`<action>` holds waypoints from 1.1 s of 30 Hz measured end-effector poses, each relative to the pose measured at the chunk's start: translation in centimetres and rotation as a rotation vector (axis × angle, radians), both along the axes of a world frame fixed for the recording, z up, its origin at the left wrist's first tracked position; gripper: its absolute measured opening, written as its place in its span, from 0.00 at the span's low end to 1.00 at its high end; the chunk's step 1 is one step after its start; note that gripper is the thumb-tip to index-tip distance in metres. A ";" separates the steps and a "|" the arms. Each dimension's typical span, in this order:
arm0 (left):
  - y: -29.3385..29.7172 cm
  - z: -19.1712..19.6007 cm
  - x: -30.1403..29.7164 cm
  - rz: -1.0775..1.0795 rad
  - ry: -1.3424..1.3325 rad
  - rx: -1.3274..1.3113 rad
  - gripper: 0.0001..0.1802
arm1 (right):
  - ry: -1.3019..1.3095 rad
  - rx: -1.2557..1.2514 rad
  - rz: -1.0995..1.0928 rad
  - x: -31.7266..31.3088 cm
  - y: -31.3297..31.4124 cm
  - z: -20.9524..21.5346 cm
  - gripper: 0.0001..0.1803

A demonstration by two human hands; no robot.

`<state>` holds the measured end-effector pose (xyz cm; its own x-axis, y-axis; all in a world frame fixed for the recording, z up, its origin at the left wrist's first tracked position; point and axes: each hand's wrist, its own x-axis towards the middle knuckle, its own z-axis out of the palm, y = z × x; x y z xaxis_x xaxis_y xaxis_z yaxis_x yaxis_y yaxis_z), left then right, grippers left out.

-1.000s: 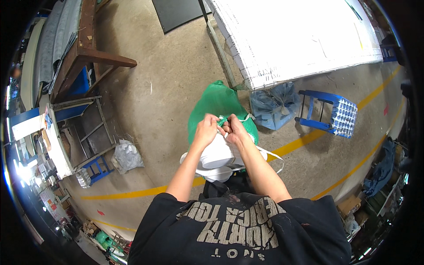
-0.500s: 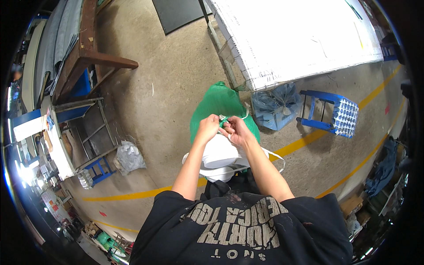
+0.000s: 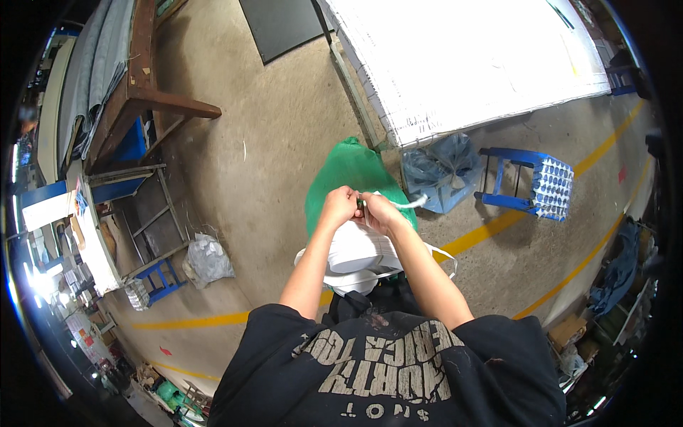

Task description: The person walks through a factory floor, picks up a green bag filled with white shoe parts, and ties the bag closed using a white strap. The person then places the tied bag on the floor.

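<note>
Pinching grn bag (image 3: 346, 171) w/ LH (image 3: 341, 207), RH (image 3: 381, 213).

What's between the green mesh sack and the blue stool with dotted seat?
Head view: a translucent blue plastic bag, plus the tip of a white strap, shows between the sack and stool.

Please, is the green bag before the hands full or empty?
Apparently not empty: the green bag bulges roundly. Its contents are not clearly visible, so I cannot tell how full.
</note>
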<state>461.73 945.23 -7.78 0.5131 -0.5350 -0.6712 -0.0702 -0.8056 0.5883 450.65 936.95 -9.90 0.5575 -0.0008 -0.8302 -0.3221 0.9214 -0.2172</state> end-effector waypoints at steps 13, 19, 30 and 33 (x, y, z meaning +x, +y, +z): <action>1.3 -4.1 -0.1 0.628 0.483 -0.351 0.15 | -0.002 -1.769 0.738 -3.4 -4.7 5.9 0.20; 5.1 -3.2 0.5 1.382 0.860 -0.753 0.15 | -0.206 -2.052 0.999 -3.0 -3.3 3.9 0.11; 5.6 0.1 10.3 -0.341 0.488 -0.081 0.25 | -0.183 -2.103 0.975 -4.4 -2.8 4.6 0.07; 5.0 -0.5 12.1 0.607 0.907 -0.757 0.20 | -0.160 -2.089 1.013 -5.0 -2.6 4.8 0.06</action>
